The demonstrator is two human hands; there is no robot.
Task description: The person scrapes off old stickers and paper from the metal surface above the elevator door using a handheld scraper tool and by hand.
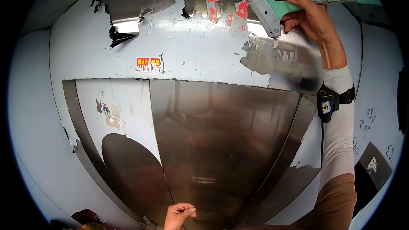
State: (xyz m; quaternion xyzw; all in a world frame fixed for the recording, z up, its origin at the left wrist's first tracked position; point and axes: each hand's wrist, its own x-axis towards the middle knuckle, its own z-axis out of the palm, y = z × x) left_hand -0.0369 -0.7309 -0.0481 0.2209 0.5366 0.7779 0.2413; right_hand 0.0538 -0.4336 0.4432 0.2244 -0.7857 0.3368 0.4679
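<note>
High at the right, my right hand (308,16) grips a long-handled scraper (286,8) with a green and chrome handle. The scraper's wide metal head lies at the metal panel above the doors, beside torn red stickers (242,9) and a patch of worn film. White protective film (198,48) with ragged edges covers much of this panel; black torn flaps (121,38) hang at its left. Low in the middle is my left hand (180,215), thumb against curled fingers; whether it pinches something small cannot be told.
Below the panel stand brushed-metal elevator doors (220,140), the left one partly under white film (118,102). Film-covered walls rise at both sides, the right wall (367,115) bearing handwriting. A dark reddish object (86,216) lies at the bottom left.
</note>
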